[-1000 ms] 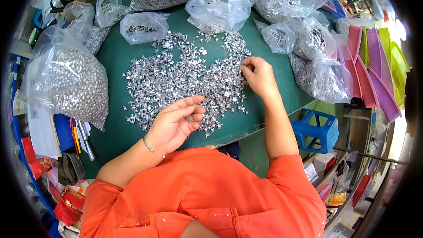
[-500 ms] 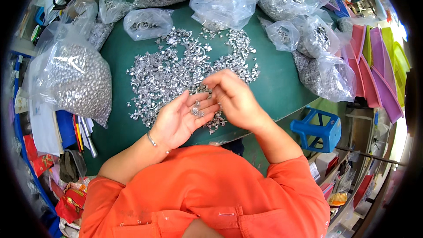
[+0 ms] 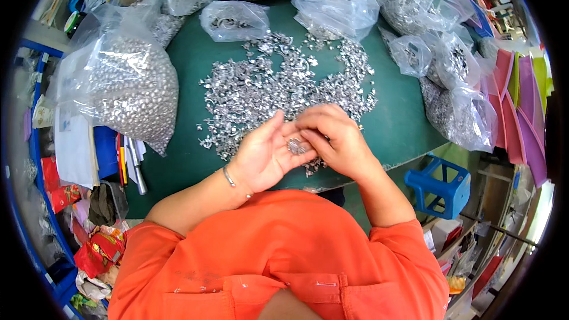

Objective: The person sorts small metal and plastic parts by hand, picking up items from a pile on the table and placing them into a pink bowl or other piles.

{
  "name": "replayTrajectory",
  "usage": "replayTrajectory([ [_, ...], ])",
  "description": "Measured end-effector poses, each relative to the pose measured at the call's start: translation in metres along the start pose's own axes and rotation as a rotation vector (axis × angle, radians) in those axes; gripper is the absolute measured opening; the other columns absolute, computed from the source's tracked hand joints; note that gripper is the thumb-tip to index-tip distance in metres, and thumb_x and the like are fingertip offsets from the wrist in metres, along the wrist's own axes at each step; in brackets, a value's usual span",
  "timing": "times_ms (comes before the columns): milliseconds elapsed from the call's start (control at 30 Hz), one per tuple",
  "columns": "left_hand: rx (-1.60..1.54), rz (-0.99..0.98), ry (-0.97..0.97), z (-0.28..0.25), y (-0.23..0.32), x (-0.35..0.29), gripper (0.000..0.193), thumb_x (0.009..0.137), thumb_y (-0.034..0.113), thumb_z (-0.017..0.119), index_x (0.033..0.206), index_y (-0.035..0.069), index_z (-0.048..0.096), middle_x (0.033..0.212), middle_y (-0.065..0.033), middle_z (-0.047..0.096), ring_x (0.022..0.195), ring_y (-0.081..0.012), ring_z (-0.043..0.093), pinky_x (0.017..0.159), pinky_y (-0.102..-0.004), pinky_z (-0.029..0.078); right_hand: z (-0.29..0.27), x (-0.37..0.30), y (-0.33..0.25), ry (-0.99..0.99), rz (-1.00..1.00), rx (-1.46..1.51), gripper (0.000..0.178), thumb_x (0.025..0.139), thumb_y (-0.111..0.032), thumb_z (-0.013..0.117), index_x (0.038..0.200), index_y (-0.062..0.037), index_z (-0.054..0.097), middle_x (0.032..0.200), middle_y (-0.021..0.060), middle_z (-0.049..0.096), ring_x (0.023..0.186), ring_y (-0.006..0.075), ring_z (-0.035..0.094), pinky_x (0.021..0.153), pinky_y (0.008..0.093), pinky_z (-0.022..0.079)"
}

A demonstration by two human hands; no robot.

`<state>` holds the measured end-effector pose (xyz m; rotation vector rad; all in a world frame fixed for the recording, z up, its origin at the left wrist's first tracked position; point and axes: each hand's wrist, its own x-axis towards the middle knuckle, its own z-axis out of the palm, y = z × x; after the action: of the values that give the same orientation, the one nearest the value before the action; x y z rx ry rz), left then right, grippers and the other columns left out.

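My left hand (image 3: 261,159) lies palm up in front of me, fingers extended. A few small silver metal pieces (image 3: 296,146) rest on its palm and fingers; their exact shape is too small to tell. Over the left fingertips, my right hand (image 3: 345,144) is curled with thumb and fingers drawn together. Whatever it may pinch is hidden. Just beyond both hands spreads a loose heap of small shiny silver metal parts (image 3: 249,95) on the green tabletop (image 3: 403,124). Some of these parts also show below the hands near the table's front edge.
A large clear bag of round silver beads (image 3: 133,83) stands at the left. Several clear bags of metal parts line the back, including a small bag (image 3: 234,21). Bags (image 3: 462,112), pink and purple bins (image 3: 510,112) and a blue stool (image 3: 438,186) are on the right.
My right hand has come down and its fingers have closed in over the left palm. The whole view has shifted, so the table sits further right and slightly higher.
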<state>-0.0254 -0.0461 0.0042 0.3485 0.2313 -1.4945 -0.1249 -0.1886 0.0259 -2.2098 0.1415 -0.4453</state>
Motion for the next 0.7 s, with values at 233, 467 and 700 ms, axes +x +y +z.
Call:
replayTrajectory([
  [233, 0.36, 0.028, 0.082, 0.01, 0.021, -0.006, 0.03, 0.093, 0.008, 0.048, 0.119, -0.008, 0.05, 0.115, -0.0191, 0.058, 0.109, -0.0275, 0.058, 0.097, -0.0369, 0.046, -0.009, -0.005, 0.011, 0.25, 0.204, 0.0, 0.013, 0.075, 0.006, 0.063, 0.086, 0.0001, 0.063, 0.087, 0.0114, 0.063, 0.077, 0.0253, 0.061, 0.067, 0.0302, 0.049],
  [467, 0.329, 0.745, -0.063, 0.089, 0.21, -0.015, 0.022, 0.089, 0.003, 0.052, 0.109, -0.004, 0.051, 0.098, -0.0122, 0.06, 0.083, -0.0193, 0.061, 0.071, -0.0288, 0.052, -0.006, -0.028, 0.016, 0.256, 0.215, -0.061, 0.01, 0.078, 0.001, 0.062, 0.087, -0.0001, 0.063, 0.099, 0.0156, 0.062, 0.093, 0.0287, 0.061, 0.081, 0.0343, 0.047],
  [700, 0.789, 0.972, 1.045, 0.082, 0.3, -0.023, 0.02, 0.084, 0.02, 0.059, 0.097, 0.005, 0.058, 0.091, -0.0073, 0.054, 0.081, -0.0193, 0.049, 0.08, -0.0318, 0.039, -0.01, -0.054, 0.016, 0.322, 0.176, -0.154, 0.011, 0.077, 0.003, 0.062, 0.088, 0.0006, 0.063, 0.099, 0.0157, 0.063, 0.092, 0.0303, 0.06, 0.081, 0.0356, 0.048],
])
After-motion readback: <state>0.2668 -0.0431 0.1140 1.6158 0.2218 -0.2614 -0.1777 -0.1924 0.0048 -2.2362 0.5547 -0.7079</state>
